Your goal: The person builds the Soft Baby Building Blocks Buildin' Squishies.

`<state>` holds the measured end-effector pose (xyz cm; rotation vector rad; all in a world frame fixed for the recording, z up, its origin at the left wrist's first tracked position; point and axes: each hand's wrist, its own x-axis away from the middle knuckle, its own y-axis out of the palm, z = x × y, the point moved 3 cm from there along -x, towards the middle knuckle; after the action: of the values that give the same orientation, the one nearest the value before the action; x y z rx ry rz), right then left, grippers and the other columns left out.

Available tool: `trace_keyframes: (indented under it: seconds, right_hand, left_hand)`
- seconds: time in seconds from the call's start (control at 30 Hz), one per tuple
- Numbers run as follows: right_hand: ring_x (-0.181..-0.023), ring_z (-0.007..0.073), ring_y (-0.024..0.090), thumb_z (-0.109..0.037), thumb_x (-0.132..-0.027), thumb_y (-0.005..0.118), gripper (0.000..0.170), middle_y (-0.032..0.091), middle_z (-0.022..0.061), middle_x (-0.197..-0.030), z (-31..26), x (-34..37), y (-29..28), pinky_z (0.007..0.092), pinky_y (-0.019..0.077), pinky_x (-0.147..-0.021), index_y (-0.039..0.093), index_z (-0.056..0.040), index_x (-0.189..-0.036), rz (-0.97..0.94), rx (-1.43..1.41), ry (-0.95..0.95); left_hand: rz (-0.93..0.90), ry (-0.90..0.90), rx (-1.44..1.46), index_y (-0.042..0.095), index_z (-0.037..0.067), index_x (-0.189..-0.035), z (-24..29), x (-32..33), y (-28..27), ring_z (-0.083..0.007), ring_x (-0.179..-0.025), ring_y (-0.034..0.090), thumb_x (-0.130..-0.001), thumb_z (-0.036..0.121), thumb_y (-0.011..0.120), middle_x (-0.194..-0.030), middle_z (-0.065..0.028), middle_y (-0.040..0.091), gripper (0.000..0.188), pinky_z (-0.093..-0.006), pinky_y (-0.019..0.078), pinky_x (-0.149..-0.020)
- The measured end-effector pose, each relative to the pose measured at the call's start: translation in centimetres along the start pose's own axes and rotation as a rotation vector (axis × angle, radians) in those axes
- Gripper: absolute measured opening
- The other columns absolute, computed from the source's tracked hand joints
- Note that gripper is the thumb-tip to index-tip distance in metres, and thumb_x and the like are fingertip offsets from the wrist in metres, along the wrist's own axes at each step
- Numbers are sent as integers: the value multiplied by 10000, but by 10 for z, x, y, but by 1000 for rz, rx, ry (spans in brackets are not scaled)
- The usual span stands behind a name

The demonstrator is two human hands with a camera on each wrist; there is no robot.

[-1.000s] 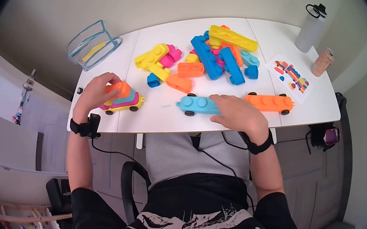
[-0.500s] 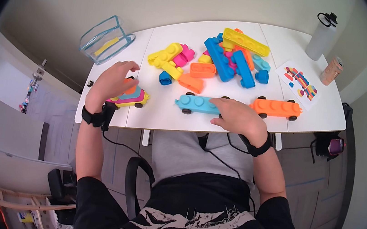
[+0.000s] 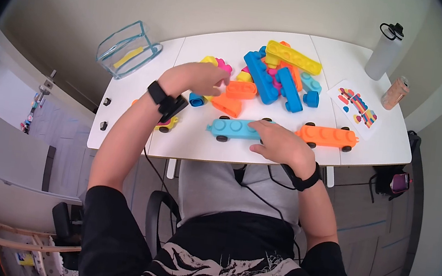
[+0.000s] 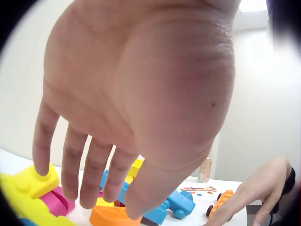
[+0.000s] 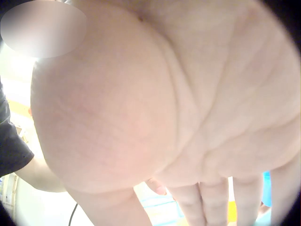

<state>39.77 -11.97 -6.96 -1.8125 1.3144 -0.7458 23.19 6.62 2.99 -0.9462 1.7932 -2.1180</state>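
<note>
My left hand [image 3: 198, 77] hovers over the left part of the block pile, beside an orange block [image 3: 241, 90]; in the left wrist view its fingers hang down, relaxed, above yellow blocks [image 4: 33, 181] and an orange block [image 4: 113, 217], with nothing held. My right hand [image 3: 281, 144] rests on the right end of a light-blue wheeled base [image 3: 236, 128], its fingers extended. An orange wheeled base [image 3: 331, 136] stands just right of that hand. The stacked yellow car [image 3: 165, 125] is mostly hidden under my left forearm.
Behind the hands lie blue blocks [image 3: 261, 77] and a long yellow block [image 3: 294, 57]. A printed picture sheet [image 3: 354, 110], a can [image 3: 396, 93] and a bottle [image 3: 384, 56] are at the right. A clear case [image 3: 129, 52] stands at the back left.
My left hand has let go of the orange block on the stacked car and moved right, over to the pile. My right hand stays on the light-blue base.
</note>
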Motion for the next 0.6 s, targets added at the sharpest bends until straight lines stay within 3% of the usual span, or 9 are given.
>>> trace_keyframes:
  seconds: [0.1,0.17,0.27,0.33,0.43,0.6]
  right_hand:
    - [-1323,368,613,-238,-967,746,585,634,198,-1421,1,2,-3,439,505,-1101,549,3,-1462,-11,3,10]
    - [-1325,369,612,-241,-967,747,589,636,200,-1417,1,5,-5,439,506,-1101,547,2,-1465,-4,4,12]
    - [-1325,372,610,-243,-961,751,599,641,202,-1409,0,10,-9,442,508,-1098,545,1,-1468,13,9,6]
    - [-1325,372,610,-242,-956,754,605,643,204,-1404,-1,11,-13,448,508,-1098,545,-1,-1470,-2,2,32]
    - [-1319,369,614,-247,-950,759,609,640,208,-1406,-4,14,-18,452,513,-1092,546,-4,-1466,-21,0,57]
    - [-1307,359,625,-252,-949,759,596,646,185,-1405,-3,17,-17,460,525,-1076,549,-20,-1457,-28,10,64]
  left_hand:
    - [-15,19,-34,688,69,-1255,11,-42,-10,-331,-1093,721,-945,185,684,-1144,-142,762,331,-426,562,-933]
    - [152,148,1,710,72,-1213,25,-65,-15,-339,-1075,721,-963,152,660,-1126,-142,764,267,-441,563,-919]
    - [243,286,4,727,70,-1177,68,-101,-19,-351,-1078,717,-971,108,635,-1143,-142,765,229,-458,564,-914]
    - [281,452,-3,729,73,-1188,97,-118,-14,-358,-1083,713,-975,82,610,-1149,-147,764,245,-457,565,-925]
    - [259,558,-149,728,72,-1177,123,-165,15,-354,-1076,716,-964,94,610,-1139,-142,763,245,-450,578,-905]
    - [272,429,-408,763,86,-1050,139,-212,33,-332,-1049,735,-928,111,644,-1037,-127,768,173,-461,605,-830]
